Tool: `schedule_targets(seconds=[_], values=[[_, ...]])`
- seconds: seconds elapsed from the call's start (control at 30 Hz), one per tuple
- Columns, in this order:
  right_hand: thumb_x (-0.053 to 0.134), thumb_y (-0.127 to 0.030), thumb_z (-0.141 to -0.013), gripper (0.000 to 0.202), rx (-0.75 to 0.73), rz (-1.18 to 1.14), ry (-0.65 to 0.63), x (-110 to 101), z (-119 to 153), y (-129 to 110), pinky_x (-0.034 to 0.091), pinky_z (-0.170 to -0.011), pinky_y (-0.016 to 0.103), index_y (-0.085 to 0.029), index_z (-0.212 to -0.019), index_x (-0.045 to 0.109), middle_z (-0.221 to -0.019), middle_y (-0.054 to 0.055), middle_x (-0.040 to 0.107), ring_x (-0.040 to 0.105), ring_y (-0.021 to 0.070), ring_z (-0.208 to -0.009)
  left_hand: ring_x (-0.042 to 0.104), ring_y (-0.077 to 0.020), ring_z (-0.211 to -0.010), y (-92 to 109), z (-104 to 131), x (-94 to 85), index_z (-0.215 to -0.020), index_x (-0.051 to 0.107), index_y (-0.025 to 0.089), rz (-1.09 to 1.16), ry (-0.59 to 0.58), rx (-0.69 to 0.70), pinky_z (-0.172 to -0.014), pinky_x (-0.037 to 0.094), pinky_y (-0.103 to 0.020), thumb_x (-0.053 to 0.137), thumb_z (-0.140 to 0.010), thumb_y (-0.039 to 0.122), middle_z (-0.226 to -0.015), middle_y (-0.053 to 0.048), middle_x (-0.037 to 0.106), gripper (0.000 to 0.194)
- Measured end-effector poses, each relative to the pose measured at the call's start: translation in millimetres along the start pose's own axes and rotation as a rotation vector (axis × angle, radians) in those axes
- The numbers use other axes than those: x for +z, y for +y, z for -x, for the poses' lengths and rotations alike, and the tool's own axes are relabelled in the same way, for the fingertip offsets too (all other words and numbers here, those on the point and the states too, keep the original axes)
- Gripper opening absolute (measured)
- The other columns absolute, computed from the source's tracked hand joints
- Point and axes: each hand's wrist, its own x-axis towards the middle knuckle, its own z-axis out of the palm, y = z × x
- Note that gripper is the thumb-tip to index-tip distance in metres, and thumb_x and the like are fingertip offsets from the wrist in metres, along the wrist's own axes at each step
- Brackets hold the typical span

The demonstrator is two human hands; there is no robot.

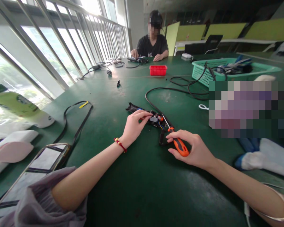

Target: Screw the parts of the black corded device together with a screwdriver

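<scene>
In the middle of the green table (137, 183) lies an opened black corded appliance (133, 108) with bare wires and inner parts; its exact kind I cannot make out. My left hand (135, 124) pinches it near its inner parts, fingertips closed on it. My right hand (195, 145) grips a screwdriver (180, 147) by its orange and black handle. The screwdriver's shaft points up and left, its tip beside the orange part and wires. A black curved piece (162, 138) sits just left of the screwdriver handle. A black cord (153, 90) runs from the appliance to the right.
A green basket (200, 71) with cables and tools stands at the back right. Behind the appliance are a red box (158, 70) and a small black part (118, 83). A phone (47, 160) and a bottle (21, 104) lie left. A person (153, 44) sits opposite.
</scene>
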Motion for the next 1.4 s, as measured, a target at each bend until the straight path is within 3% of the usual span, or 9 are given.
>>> schedule_targets(seconds=[0.47, 0.87, 1.03, 1.2, 1.3, 1.4], values=[[0.066, -0.028, -0.073, 0.030, 0.026, -0.054, -0.002, 4, 0, 1, 0.051, -0.078, 0.030, -0.019, -0.101, 0.060, -0.092, 0.004, 0.069, 0.064, 0.0170, -0.081, 0.062, -0.0125, -0.083, -6, 1, 2.7, -0.092, 0.069, 0.019, -0.093, 0.027, 0.122, -0.075, 0.049, -0.024, 0.052, -0.087, 0.020, -0.091, -0.003, 0.067, 0.018], [0.067, -0.027, -0.073, 0.031, 0.027, -0.069, -0.008, 3, 1, 2, 0.050, -0.077, 0.029, -0.019, -0.102, 0.060, -0.091, 0.003, 0.067, 0.064, 0.0158, -0.079, 0.060, -0.0125, -0.087, -7, 6, 2.3, -0.101, 0.065, 0.018, -0.390, 0.002, 0.282, -0.077, 0.050, -0.023, 0.044, -0.091, 0.019, -0.094, -0.004, 0.064, 0.024], [0.067, -0.026, -0.073, 0.032, 0.029, -0.077, -0.010, 3, 1, 2, 0.050, -0.077, 0.028, -0.019, -0.103, 0.060, -0.091, 0.003, 0.067, 0.064, 0.0153, -0.079, 0.059, -0.0144, -0.090, -1, 9, 0.5, -0.108, 0.063, 0.021, -0.622, -0.068, 0.271, -0.065, 0.048, -0.022, 0.047, -0.087, 0.020, -0.100, -0.004, 0.062, 0.027], [0.066, -0.025, -0.074, 0.033, 0.044, -0.101, -0.034, 1, 1, 3, 0.050, -0.078, 0.027, -0.019, -0.106, 0.059, -0.092, 0.003, 0.067, 0.064, 0.0142, -0.080, 0.058, -0.0174, -0.089, 12, 9, -11.6, -0.123, 0.054, 0.019, -0.856, -0.180, 0.271, -0.068, 0.048, -0.027, 0.046, -0.083, 0.011, -0.106, -0.007, 0.059, 0.041], [0.065, -0.025, -0.075, 0.034, 0.053, -0.108, -0.040, 0, 1, 4, 0.050, -0.078, 0.027, -0.018, -0.107, 0.059, -0.093, 0.004, 0.067, 0.064, 0.0144, -0.081, 0.059, -0.0179, -0.086, 22, 4, -21.5, -0.116, 0.056, 0.016, -0.939, -0.256, 0.265, -0.068, 0.048, -0.028, 0.046, -0.084, 0.010, -0.101, -0.007, 0.061, 0.034], [0.065, -0.025, -0.075, 0.035, 0.065, -0.111, -0.048, 0, 1, 4, 0.050, -0.077, 0.027, -0.019, -0.109, 0.058, -0.092, 0.003, 0.067, 0.064, 0.0141, -0.079, 0.059, -0.0173, -0.086, 31, 0, -29.0, -0.100, 0.061, 0.015, -0.935, -0.407, 0.343, -0.064, 0.046, -0.026, 0.047, -0.085, 0.010, -0.098, -0.005, 0.062, 0.021]])
